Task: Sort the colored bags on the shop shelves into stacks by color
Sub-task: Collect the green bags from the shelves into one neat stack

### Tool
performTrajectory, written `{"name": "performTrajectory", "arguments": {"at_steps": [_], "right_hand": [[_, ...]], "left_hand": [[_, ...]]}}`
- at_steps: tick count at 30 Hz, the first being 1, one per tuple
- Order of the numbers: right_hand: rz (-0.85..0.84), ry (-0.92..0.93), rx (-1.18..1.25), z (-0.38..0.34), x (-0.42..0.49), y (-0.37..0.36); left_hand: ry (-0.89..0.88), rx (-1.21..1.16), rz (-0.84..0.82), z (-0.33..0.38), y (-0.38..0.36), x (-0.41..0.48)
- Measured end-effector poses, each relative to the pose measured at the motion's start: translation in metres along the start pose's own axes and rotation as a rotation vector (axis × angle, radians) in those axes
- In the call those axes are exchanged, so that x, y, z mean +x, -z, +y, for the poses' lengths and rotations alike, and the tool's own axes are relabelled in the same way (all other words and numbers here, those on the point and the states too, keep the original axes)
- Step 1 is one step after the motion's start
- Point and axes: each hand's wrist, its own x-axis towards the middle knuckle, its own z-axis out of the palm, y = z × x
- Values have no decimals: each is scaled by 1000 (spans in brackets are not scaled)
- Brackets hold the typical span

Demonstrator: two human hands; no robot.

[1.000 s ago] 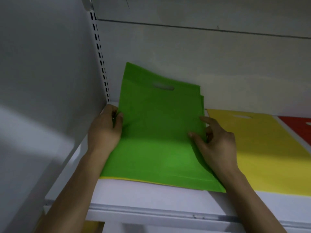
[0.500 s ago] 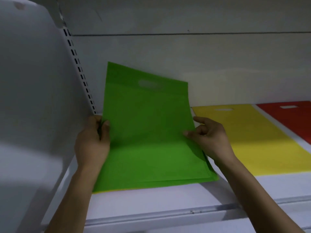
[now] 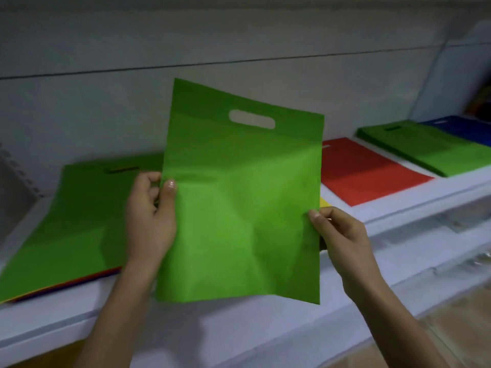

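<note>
Left hand (image 3: 150, 216) is pinching the left edge of the green bag (image 3: 239, 195); right hand (image 3: 340, 235) is pinching its right edge. The bag is hanging upright above the shelf (image 3: 186, 328), beside a green-topped pile (image 3: 74, 221). A red stack (image 3: 366, 171), green stack (image 3: 430, 150) and blue stack (image 3: 462, 128) are lying further right.

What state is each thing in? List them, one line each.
Held green bag, off the shelf, upright, creased.
Left hand, pinches its left edge.
Right hand, pinches its right edge.
Mixed pile, flat, green bag on top.
Red bag, flat on shelf.
Green stack, flat on shelf.
Blue bag, flat, partly out of view.
</note>
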Motion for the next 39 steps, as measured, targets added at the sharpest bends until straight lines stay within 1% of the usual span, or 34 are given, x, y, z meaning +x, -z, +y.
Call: {"name": "performTrajectory", "arguments": {"at_steps": [3,5,7,10,15,18,20,24,30,33,35,39], "right_hand": [[193,51,-118,12,-11,72],[314,104,-214,16,-13,120],[395,115,-278,21,-15,166],[452,78,-326,24,-20,225],[507,29,-317,22,-18,289],[518,24,-310,26,-4,310],[517,11,-314,28,16,324],[503,17,-341,18,85,359],[414,4,-426,-1,210,414],[352,-24,-505,-7,271,442],[307,-37,-541,-8,304,455],[240,-57,-619,3,358,474]], "left_hand": [[-11,-33,-111,23,-67,-29],[-27,-44,-155,36,-107,-48],[-54,-39,-186,47,-143,-69],[-61,-62,-240,66,-190,-96],[-30,-91,-309,99,-249,-122],[-53,-85,-336,112,-276,-120],[-64,-54,-379,115,-293,-104],[-55,15,-575,124,-337,-41],[60,24,-775,132,-435,34],[167,-4,-847,131,-478,60],[201,21,-883,130,-502,74],[209,52,-875,120,-536,93]]}}
